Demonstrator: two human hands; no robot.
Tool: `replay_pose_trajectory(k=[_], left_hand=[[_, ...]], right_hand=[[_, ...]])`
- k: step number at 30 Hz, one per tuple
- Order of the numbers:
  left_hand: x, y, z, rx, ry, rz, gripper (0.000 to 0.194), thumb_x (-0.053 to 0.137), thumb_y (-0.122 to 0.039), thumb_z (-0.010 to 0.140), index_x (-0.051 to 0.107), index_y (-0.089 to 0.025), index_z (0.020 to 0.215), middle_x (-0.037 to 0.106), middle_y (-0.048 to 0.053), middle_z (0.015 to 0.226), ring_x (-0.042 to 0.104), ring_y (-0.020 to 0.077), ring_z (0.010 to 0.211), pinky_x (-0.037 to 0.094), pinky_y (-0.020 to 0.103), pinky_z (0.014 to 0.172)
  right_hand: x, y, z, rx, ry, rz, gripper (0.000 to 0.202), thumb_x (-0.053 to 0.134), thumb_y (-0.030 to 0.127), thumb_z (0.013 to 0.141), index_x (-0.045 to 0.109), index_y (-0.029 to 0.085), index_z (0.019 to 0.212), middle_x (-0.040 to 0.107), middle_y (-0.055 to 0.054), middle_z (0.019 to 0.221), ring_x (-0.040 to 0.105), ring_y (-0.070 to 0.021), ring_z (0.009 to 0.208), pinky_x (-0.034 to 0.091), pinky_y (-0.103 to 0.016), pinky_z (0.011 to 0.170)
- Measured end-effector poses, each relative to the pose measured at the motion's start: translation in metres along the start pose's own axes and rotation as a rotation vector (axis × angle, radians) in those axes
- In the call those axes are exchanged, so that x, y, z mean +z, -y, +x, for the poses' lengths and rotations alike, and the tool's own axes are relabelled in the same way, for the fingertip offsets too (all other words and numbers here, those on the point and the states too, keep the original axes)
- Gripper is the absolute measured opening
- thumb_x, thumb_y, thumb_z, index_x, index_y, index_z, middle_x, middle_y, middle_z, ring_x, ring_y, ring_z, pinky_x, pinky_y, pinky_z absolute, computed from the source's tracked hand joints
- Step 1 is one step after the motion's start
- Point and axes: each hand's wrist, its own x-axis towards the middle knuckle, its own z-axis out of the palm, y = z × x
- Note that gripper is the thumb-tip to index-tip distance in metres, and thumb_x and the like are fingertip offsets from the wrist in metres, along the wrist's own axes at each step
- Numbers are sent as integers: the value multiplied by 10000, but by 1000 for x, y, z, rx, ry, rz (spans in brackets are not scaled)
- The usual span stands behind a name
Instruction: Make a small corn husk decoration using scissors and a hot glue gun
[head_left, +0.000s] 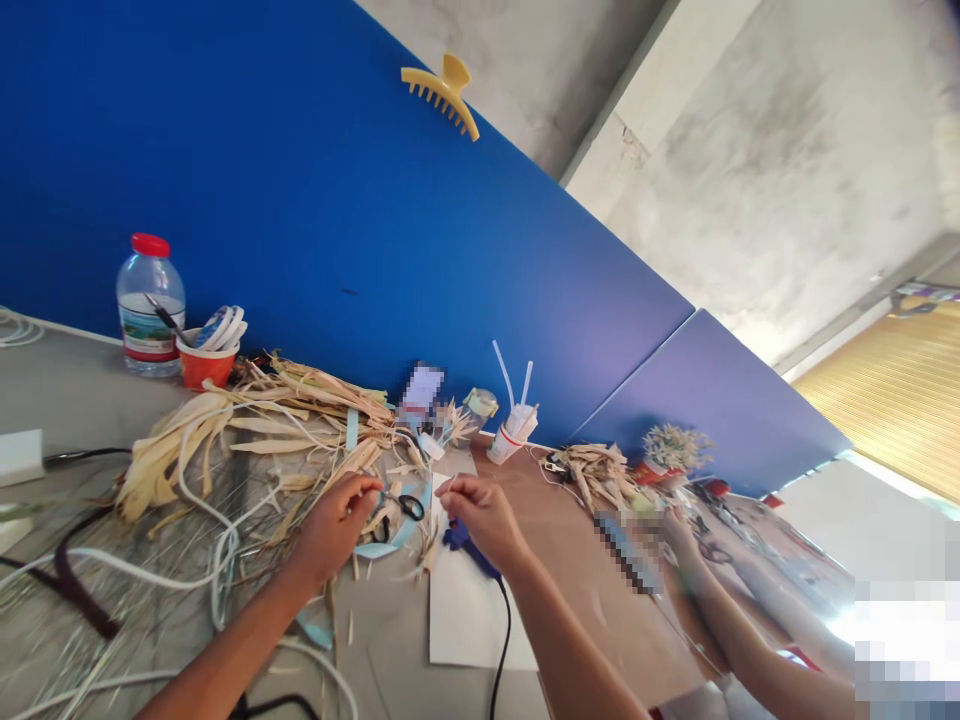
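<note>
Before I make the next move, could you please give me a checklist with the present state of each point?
1. Left hand free: cannot tell; fingers are curled, and any small piece between them is unclear.
2. Right hand free: cannot tell, for the same reason.
3. Scissors within reach: ok; black handles show between the hands.
4. Blue tool cool: cannot tell; it lies on the white sheet, near the right hand.
5. Cable out of the way: not ok; the white cable loops among dry husks.
6. Neighbour's hand apart: ok, off to the right.
</note>
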Motion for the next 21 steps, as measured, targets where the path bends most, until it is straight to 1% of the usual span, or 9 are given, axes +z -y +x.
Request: replay_pose_trajectory(k=[2,4,6,8,10,12,16,18,21], left_hand=[[0,-7,-2,-135,131,-192,370,518,-465,777,642,-172,967,600,13,713,438,117,513,347,249,512],[-1,-12,-4,-228,297,-324,459,517,-523,775,645,-153,1013,628,34,764,374,85,466,294,238,475],[-1,-14,-7,-302,450,-392,491,509,-557,779,655,-143,998,645,53,795,356,77,471,259,234,470],[-2,-15,-9,-370,550,-399,454,550,-547,763,664,-140,931,637,42,741,371,83,496,248,229,479],[-1,-16,-9,-413,559,-387,383,626,-510,720,656,-140,817,595,12,645,403,94,530,271,223,507],[0,-16,-8,-434,505,-388,353,667,-491,682,627,-143,717,528,-18,560,408,98,539,290,221,529],[1,-13,-6,-455,451,-398,368,661,-503,671,595,-141,663,460,-45,491,352,83,497,265,213,508],[2,-11,-6,-462,467,-398,371,660,-499,673,593,-135,663,466,-42,489,348,77,493,256,208,499],[2,-9,-6,-474,489,-389,373,637,-498,695,611,-127,717,484,-39,498,331,66,457,212,207,454]], right_hand=[[14,-3,4,85,-102,326,96,622,254,720,664,168,716,561,25,561,480,-106,514,370,-238,539],[30,-13,8,151,-161,554,118,671,275,667,645,161,678,551,34,523,464,-94,484,354,-232,525],[44,-24,11,187,-235,649,137,698,275,640,633,156,655,546,38,508,446,-84,469,331,-223,510],[53,-32,14,199,-295,677,142,711,269,633,632,153,652,541,41,500,439,-81,470,324,-220,509],[57,-35,15,197,-329,721,147,719,274,632,637,155,656,538,43,497,441,-83,477,333,-221,517],[60,-35,13,189,-315,809,162,728,288,630,655,159,696,555,38,522,452,-86,488,350,-225,529],[69,-35,7,246,-93,906,255,747,274,612,700,157,834,586,25,571,479,-93,509,379,-235,552],[76,-37,4,282,-20,891,210,748,260,611,707,152,786,593,17,569,484,-96,512,387,-242,558],[79,-44,3,273,-32,903,136,741,257,613,692,153,684,580,18,536,479,-94,501,381,-238,548]])
